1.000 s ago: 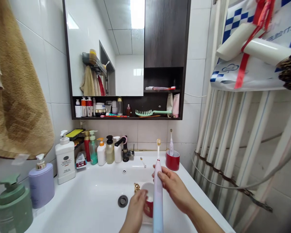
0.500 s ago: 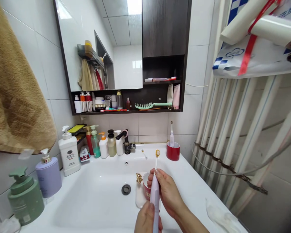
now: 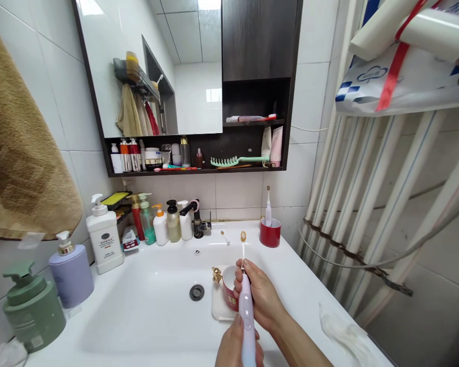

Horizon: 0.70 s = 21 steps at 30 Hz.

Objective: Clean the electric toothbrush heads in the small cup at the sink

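Electric toothbrush (image 3: 246,306) held upright in both hands over the sink (image 3: 145,306)
Right hand (image 3: 262,295) fingers wrapped tight round the upper handle; left hand (image 3: 234,349) clasps it lower down; nearer red cup (image 3: 228,293) just behind.

Head camera looks forward and down, close over the sink (image 3: 145,306).

Upright toothbrush (image 3: 246,308) in right hand (image 3: 263,298)

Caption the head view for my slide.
Left hand and right hand hold an electric toothbrush beside the nearer red cup.
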Available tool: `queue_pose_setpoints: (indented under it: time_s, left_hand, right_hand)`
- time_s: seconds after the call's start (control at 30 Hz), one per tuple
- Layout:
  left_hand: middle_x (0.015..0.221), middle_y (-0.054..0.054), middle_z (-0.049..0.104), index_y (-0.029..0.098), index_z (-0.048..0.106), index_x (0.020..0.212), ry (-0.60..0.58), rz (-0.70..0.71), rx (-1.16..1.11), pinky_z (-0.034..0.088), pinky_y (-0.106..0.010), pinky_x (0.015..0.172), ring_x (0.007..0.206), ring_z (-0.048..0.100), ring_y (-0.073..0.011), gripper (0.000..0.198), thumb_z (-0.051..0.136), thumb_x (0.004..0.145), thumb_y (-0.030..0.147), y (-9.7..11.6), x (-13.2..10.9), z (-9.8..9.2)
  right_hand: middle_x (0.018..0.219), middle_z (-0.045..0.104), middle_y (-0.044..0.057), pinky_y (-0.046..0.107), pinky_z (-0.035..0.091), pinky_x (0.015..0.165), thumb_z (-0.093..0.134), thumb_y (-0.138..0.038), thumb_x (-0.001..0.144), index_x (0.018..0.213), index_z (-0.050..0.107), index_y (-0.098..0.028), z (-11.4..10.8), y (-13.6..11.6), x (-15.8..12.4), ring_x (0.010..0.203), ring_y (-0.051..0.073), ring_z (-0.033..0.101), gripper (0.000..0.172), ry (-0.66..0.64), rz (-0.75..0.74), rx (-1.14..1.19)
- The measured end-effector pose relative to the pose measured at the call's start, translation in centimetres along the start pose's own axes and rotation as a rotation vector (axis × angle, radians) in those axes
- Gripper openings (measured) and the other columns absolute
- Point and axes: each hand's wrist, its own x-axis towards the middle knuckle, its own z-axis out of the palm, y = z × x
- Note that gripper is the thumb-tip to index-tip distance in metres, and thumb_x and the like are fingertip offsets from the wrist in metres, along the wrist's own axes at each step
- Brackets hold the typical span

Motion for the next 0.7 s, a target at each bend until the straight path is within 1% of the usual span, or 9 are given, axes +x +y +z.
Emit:
queue_pose_setpoints:
  time_s: [0.1, 0.17, 0.2, 0.27, 0.37, 0.47, 0.57, 0.7]
  left_hand:
    - [0.033, 0.002, 0.04, 0.015, 0.043, 0.058, 0.028, 0.004, 0.048, 0.025, -0.021, 0.038, 0.031, 0.036, -0.0083, 0.058, 0.03, 0.045, 0.07, -0.5, 0.2, -0.4]
    - [0.034, 0.001, 0.042, 0.014, 0.044, 0.054, 0.032, -0.014, 0.103, 0.024, -0.021, 0.039, 0.032, 0.036, -0.0078, 0.057, 0.032, 0.045, 0.069, -0.8, 0.4, -0.9]
    - [0.035, 0.0, 0.042, 0.014, 0.045, 0.052, 0.027, -0.026, 0.124, 0.023, -0.021, 0.039, 0.033, 0.035, -0.0073, 0.057, 0.033, 0.045, 0.069, -1.0, 0.6, -1.3]
    - [0.035, 0.0, 0.042, 0.013, 0.045, 0.05, 0.017, -0.042, 0.111, 0.022, -0.02, 0.04, 0.033, 0.034, -0.0061, 0.056, 0.033, 0.046, 0.068, -1.1, 1.0, -2.0]
    - [0.035, 0.004, 0.038, 0.015, 0.043, 0.056, -0.007, -0.057, -0.081, 0.02, -0.02, 0.039, 0.031, 0.033, -0.0054, 0.054, 0.031, 0.048, 0.068, -0.7, 1.9, -3.2]
    - [0.036, 0.007, 0.034, 0.017, 0.041, 0.059, -0.028, -0.093, -0.273, 0.018, -0.018, 0.037, 0.029, 0.03, -0.0041, 0.05, 0.031, 0.052, 0.066, -0.1, 3.0, -4.3]
    - [0.034, 0.007, 0.034, 0.016, 0.042, 0.056, -0.022, -0.101, -0.263, 0.02, -0.019, 0.037, 0.03, 0.032, -0.0051, 0.05, 0.032, 0.053, 0.065, -0.1, 4.4, -5.4]
    - [0.034, 0.002, 0.04, 0.013, 0.047, 0.048, -0.022, -0.109, -0.118, 0.031, -0.022, 0.044, 0.038, 0.041, -0.0084, 0.05, 0.034, 0.056, 0.06, -0.7, 6.4, -6.7]
  right_hand:
    - [0.05, 0.042, -0.006, 0.019, 0.032, 0.039, 0.047, -0.036, 0.063, 0.065, 0.045, -0.019, -0.2, -0.2, 0.5, 0.039, 0.005, 0.038, 0.018, 0.047, -0.029, -0.031]
    - [0.054, 0.044, -0.004, 0.02, 0.034, 0.042, 0.049, -0.036, 0.06, 0.062, 0.046, -0.018, -0.7, -0.7, 1.3, 0.043, 0.005, 0.04, 0.018, 0.118, -0.105, -0.088]
    - [0.054, 0.044, -0.004, 0.02, 0.035, 0.043, 0.05, -0.036, 0.059, 0.061, 0.047, -0.018, -1.0, -1.0, 1.9, 0.044, 0.006, 0.041, 0.018, 0.158, -0.149, -0.147]
    - [0.05, 0.041, -0.005, 0.02, 0.035, 0.043, 0.049, -0.035, 0.059, 0.062, 0.049, -0.017, -1.9, -1.5, 3.4, 0.043, 0.006, 0.039, 0.018, 0.224, -0.191, -0.358]
    - [0.044, 0.036, -0.007, 0.02, 0.034, 0.039, 0.047, -0.032, 0.06, 0.064, 0.049, -0.017, -3.2, -1.6, 6.0, 0.038, 0.006, 0.037, 0.015, 0.272, -0.143, -0.665]
    - [0.044, 0.039, -0.006, 0.021, 0.035, 0.036, 0.047, -0.027, 0.06, 0.057, 0.044, -0.017, -4.0, -1.1, 8.8, 0.037, 0.006, 0.039, 0.01, 0.315, -0.114, -0.787]
    - [0.041, 0.04, -0.005, 0.021, 0.034, 0.034, 0.046, -0.024, 0.06, 0.049, 0.04, -0.018, -4.3, -0.1, 11.8, 0.034, 0.007, 0.041, 0.013, 0.369, -0.094, -0.929]
    - [0.04, 0.043, -0.003, 0.023, 0.035, 0.037, 0.048, -0.022, 0.061, 0.047, 0.042, -0.017, -4.8, 1.4, 16.0, 0.037, 0.01, 0.046, 0.016, 0.406, -0.058, -1.145]
